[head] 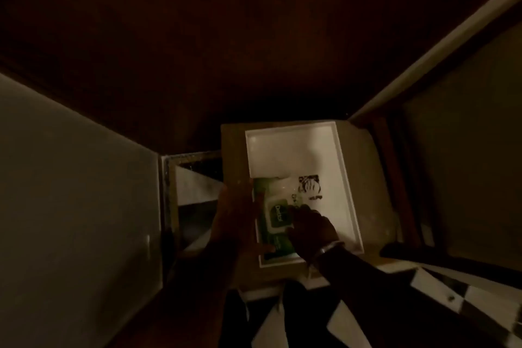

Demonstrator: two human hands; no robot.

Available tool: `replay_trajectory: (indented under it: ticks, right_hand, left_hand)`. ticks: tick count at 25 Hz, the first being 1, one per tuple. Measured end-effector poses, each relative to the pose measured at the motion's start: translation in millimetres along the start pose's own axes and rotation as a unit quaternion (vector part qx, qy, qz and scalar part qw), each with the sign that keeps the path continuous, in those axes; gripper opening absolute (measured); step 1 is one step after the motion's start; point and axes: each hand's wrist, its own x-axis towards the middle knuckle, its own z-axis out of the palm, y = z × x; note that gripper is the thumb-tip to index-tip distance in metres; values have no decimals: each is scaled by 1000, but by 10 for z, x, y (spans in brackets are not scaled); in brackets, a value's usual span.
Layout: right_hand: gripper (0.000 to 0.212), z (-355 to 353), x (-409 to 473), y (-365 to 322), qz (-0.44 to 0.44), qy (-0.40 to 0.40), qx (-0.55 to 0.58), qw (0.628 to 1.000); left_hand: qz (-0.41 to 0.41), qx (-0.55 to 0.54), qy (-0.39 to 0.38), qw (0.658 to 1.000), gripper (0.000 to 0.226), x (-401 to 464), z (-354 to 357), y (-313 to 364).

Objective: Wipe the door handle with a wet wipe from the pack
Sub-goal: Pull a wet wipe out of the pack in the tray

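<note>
**Head view: both hands on the wipe pack in a dim room**

Head camera looks down on a green wet wipe pack [272, 216] lying at the near left of a white tray [347, 178], which sits on a pale box-like stand [367, 150]. Left hand [233, 216] steadies the pack's left edge, fingers pressed together along it. Right hand [310, 227], with a band at the wrist, reaches over the pack's lid flap [278, 215], fingertips at its right edge; whether they pinch it I cannot tell in this darkness. No door handle shows clearly.
</note>
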Motion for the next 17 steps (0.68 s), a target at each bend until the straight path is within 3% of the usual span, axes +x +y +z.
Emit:
replay_trajectory:
  ticks: [3, 7, 11, 13, 14, 16, 17]
  right_hand:
    - [63, 193, 312, -66, 95, 46, 170, 980]
    - [92, 317, 516, -254, 170, 75, 203, 961]
    - [74, 333, 470, -204, 150, 133, 243, 949]
    - [38, 345, 366, 61, 137, 164, 385, 898]
    - [22, 348, 307, 232, 166, 176, 476, 846]
    - [26, 360, 243, 527, 238, 167, 582, 760]
    - [27, 363, 231, 610, 242, 147, 592, 754]
  left_hand:
    - [29, 26, 3, 999, 121, 147, 313, -93]
    - [-2, 11, -2, 1000, 123, 183, 511, -127]
    - [-12, 12, -16, 1000, 125, 213, 484, -147]
    - [-16, 12, -14, 1000, 127, 204, 465, -131]
    - [-14, 12, -11, 1000, 129, 208, 473, -123]
    - [-14, 13, -3, 1000, 131, 220, 489, -119]
    - [-10, 14, -3, 1000, 131, 224, 478, -111]
